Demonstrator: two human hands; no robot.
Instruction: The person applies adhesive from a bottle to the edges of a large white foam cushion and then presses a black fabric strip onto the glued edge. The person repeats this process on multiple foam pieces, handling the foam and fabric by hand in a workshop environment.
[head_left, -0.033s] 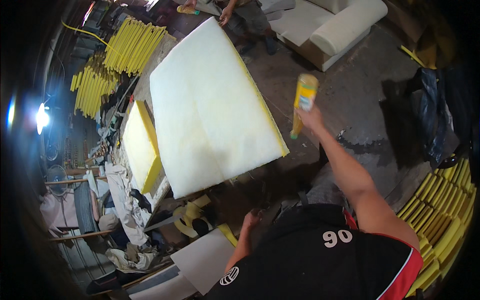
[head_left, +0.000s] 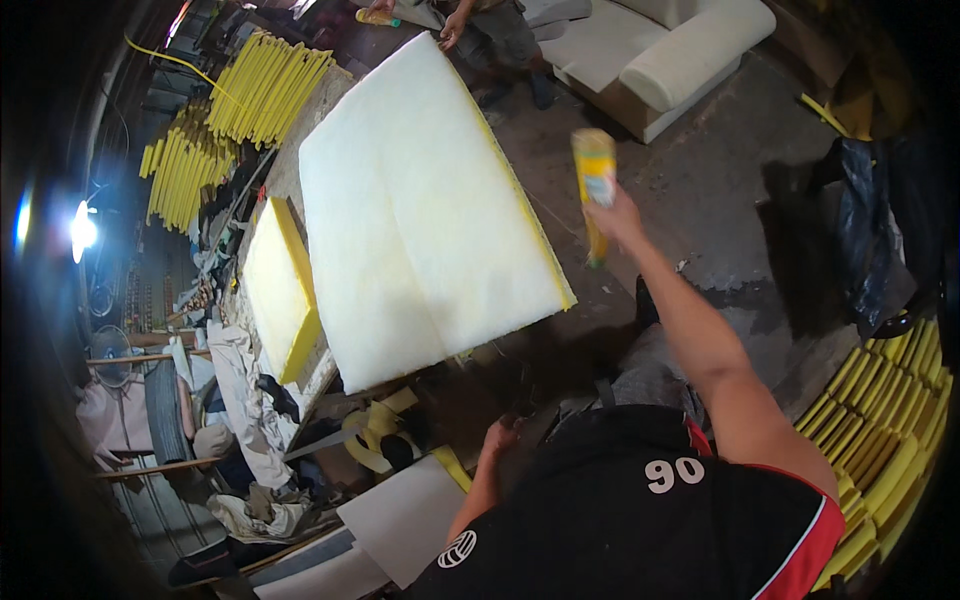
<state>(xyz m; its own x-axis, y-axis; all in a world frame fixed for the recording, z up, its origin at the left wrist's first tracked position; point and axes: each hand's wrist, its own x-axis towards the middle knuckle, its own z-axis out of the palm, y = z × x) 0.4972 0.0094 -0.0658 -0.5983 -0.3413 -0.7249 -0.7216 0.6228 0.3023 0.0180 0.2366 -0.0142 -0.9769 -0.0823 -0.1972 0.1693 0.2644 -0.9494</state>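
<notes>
My right hand [head_left: 618,218] grips a clear plastic bottle [head_left: 595,170] with a yellow label, its green-tipped narrow end pointing down. The bottle hangs in the air just past the right edge of a large padded slab [head_left: 420,220], white on top with yellow foam along its edge. Close to my body, below the slab's near edge, is my left hand [head_left: 503,435], apart from the slab. Its fingers are dark and small in the picture, so I cannot make out how they are held. Left of the slab lies a thick yellow foam block [head_left: 282,290] on the table.
Stacks of yellow foam strips [head_left: 268,90] stand at the far left, with more foam pieces [head_left: 890,420] at the right. A co-worker's hand [head_left: 455,25] is at the slab's far corner. Beyond stands a pale sofa [head_left: 640,60]. Cloths [head_left: 240,390] hang at the left.
My right hand has swung the bottle slightly left and away from me, beside the slab's right edge. The left hand has hardly moved.
</notes>
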